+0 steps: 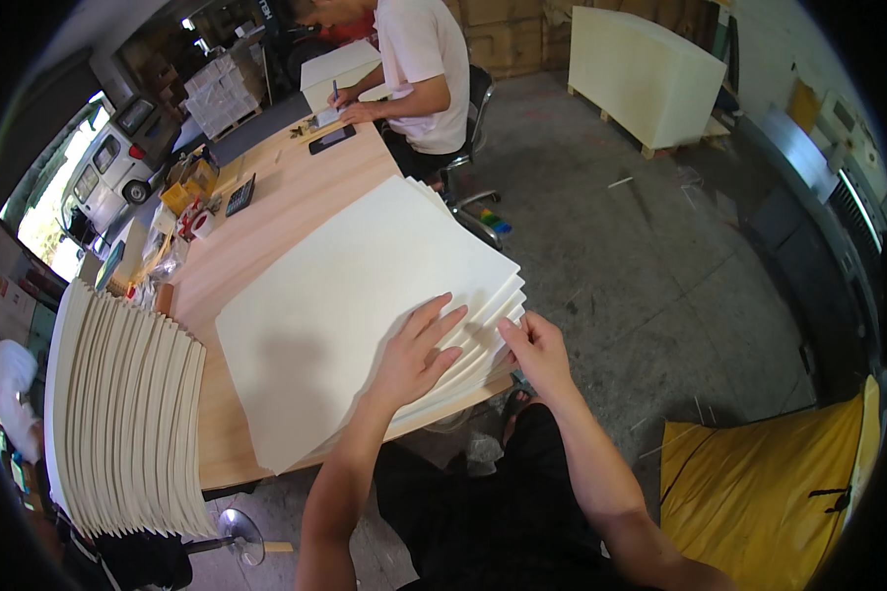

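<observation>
A stack of large white paper sheets [365, 266] lies on the wooden table in front of me, its layers fanned in steps along the right edge. My left hand [419, 350] rests on the top sheet near that edge, fingers spread and holding nothing. At the stepped right edge, my right hand [540, 350] pinches the sheets, thumb on the near side; its other fingers are partly hidden. Left of the stack stands a tall pile of folded cream-white sheets [128, 414], its many edges curving outward at the table's left end.
A seated person [424, 79] writes at the table's far end, near a phone [332, 139]. A calculator [239, 195], tape roll [202, 225] and small boxes line the left side. A yellow cloth [759, 492] hangs at lower right; a wrapped pallet [646, 79] stands behind.
</observation>
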### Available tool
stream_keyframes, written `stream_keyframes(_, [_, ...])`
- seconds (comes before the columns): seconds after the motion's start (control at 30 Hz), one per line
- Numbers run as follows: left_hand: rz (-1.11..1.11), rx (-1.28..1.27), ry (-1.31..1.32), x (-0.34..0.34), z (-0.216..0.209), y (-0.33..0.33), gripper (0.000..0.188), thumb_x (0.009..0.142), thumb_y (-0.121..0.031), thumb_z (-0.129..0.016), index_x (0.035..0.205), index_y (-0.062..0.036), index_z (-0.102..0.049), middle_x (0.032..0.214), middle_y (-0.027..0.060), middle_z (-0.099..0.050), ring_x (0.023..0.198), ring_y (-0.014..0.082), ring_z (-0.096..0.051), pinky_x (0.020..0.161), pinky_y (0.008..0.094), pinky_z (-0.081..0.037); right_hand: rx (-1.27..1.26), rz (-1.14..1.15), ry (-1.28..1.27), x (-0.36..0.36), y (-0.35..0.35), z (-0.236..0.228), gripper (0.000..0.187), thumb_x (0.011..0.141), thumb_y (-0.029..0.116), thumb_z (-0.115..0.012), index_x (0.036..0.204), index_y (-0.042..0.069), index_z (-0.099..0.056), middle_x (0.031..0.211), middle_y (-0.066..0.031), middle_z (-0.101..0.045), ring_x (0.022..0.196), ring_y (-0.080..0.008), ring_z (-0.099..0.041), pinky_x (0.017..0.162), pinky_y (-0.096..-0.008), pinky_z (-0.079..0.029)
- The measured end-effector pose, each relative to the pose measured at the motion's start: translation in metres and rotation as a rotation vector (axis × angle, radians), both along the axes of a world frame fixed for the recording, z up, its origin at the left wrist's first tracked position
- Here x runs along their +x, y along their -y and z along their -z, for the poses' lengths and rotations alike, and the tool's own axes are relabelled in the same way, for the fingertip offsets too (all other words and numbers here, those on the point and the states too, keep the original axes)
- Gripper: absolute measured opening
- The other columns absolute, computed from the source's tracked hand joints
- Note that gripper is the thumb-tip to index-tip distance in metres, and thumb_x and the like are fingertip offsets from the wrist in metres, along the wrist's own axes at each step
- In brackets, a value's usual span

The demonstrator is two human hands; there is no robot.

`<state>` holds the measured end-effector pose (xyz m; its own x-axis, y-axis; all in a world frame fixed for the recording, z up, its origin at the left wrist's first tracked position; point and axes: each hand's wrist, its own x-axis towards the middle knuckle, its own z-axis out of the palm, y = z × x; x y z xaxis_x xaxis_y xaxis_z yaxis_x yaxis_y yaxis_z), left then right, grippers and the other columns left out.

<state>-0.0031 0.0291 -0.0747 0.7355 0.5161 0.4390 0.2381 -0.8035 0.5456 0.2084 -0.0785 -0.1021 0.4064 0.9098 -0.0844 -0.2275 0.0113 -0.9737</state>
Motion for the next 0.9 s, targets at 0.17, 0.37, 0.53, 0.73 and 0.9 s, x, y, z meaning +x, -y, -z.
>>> stream_keyframes(0.17, [0.047,0.027,-0.031,-0.002,-0.002,-0.002,0.079,0.077,-0.047,-0.089,0.145,-0.0183,-0.064,0.155,0.0125,-0.053,0.135,0.0379,-0.056,0.108,0.0468,-0.052,-0.004,-0.115,-0.222,0.007,-0.005,-0.009,0.039,0.104,0.03,-0.068,0.072,0.01,-0.06,0.065,-0.0028,-0.063,0.061,-0.0123,-0.064,0.056,-0.0265,-0.046])
stream_keyframes(0.37, [0.064,0.076,-0.101,0.002,-0.008,0.003,0.093,0.063,-0.054,-0.093,0.144,-0.0198,-0.064,0.154,0.0102,-0.053,0.136,0.0377,-0.055,0.109,0.048,-0.051,-0.021,-0.072,-0.289,0.002,-0.003,-0.014,0.041,0.105,0.032,-0.066,0.072,0.009,-0.061,0.066,-0.0038,-0.064,0.062,-0.0145,-0.066,0.059,-0.027,-0.049])
stream_keyframes(0.53, [0.036,0.026,-0.091,0.001,-0.006,0.002,0.086,0.064,-0.047,-0.095,0.141,-0.0197,-0.067,0.152,0.0081,-0.055,0.133,0.035,-0.058,0.107,0.0458,-0.052,-0.016,-0.079,-0.311,0.003,-0.003,-0.015,0.041,0.105,0.032,-0.066,0.071,0.009,-0.061,0.067,-0.0044,-0.064,0.062,-0.0149,-0.066,0.059,-0.0271,-0.05])
stream_keyframes(0.73, [0.03,-0.028,-0.033,0.001,-0.006,0.001,0.077,0.066,-0.039,-0.096,0.136,-0.0189,-0.071,0.148,0.0067,-0.059,0.132,0.0336,-0.06,0.107,0.0443,-0.053,-0.01,-0.09,-0.319,0.004,-0.003,-0.016,0.041,0.105,0.031,-0.067,0.071,0.009,-0.061,0.067,-0.0046,-0.064,0.062,-0.0152,-0.066,0.059,-0.0268,-0.049])
stream_keyframes(0.9, [0.041,-0.012,-0.035,0.0,-0.003,-0.001,0.074,0.067,-0.036,-0.096,0.134,-0.0172,-0.071,0.145,0.0058,-0.062,0.135,0.0327,-0.059,0.109,0.0442,-0.052,-0.01,-0.093,-0.319,0.004,-0.003,-0.014,0.04,0.105,0.03,-0.067,0.071,0.009,-0.06,0.066,-0.0048,-0.064,0.062,-0.0152,-0.066,0.059,-0.0273,-0.049])
